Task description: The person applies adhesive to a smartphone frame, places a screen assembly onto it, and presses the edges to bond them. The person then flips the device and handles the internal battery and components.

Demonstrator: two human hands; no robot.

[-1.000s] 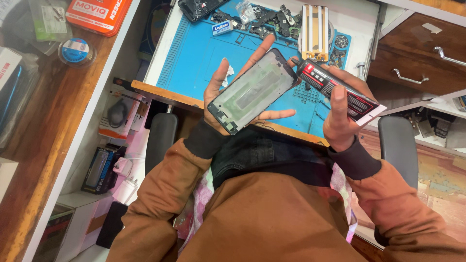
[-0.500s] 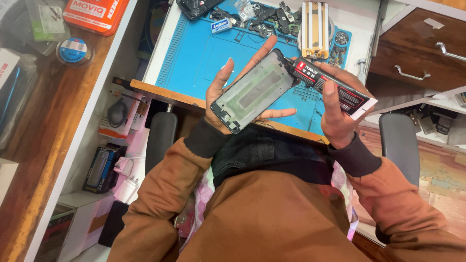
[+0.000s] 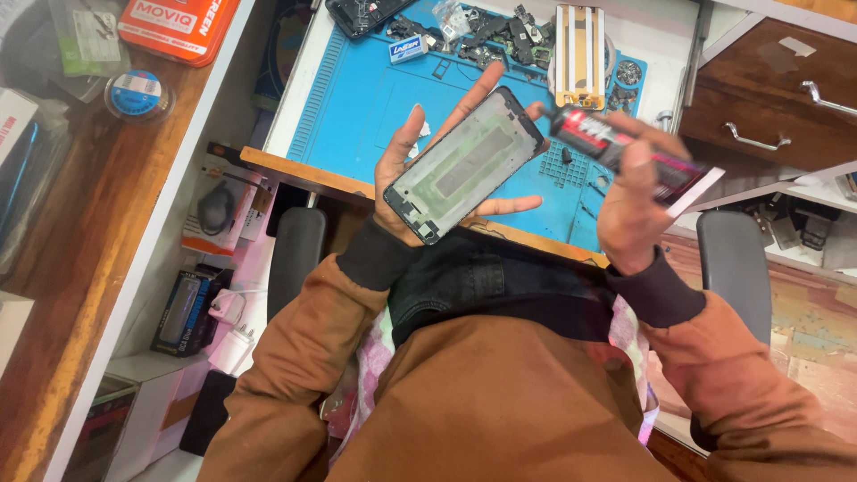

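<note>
My left hand point(image 3: 412, 170) lies palm up and holds a phone frame point(image 3: 464, 165), a dark-rimmed rectangle with a pale inner face, tilted up to the right. My right hand point(image 3: 634, 201) grips a red, black and white glue tube point(image 3: 625, 147) whose tip sits at the frame's upper right corner. Both hands hover over the near edge of a blue work mat point(image 3: 375, 89) on the bench.
Small phone parts point(image 3: 486, 36) and a white-and-yellow jig point(image 3: 578, 54) lie at the mat's far side. Wooden drawers point(image 3: 768, 98) stand to the right. A wooden shelf with an orange box point(image 3: 174, 27) and a tape roll point(image 3: 136, 94) runs along the left. Chair armrests point(image 3: 296, 254) flank my lap.
The right hand has shifted the tube slightly right and tilted it, the tip staying near the frame's upper corner. The left hand keeps the frame almost still.
</note>
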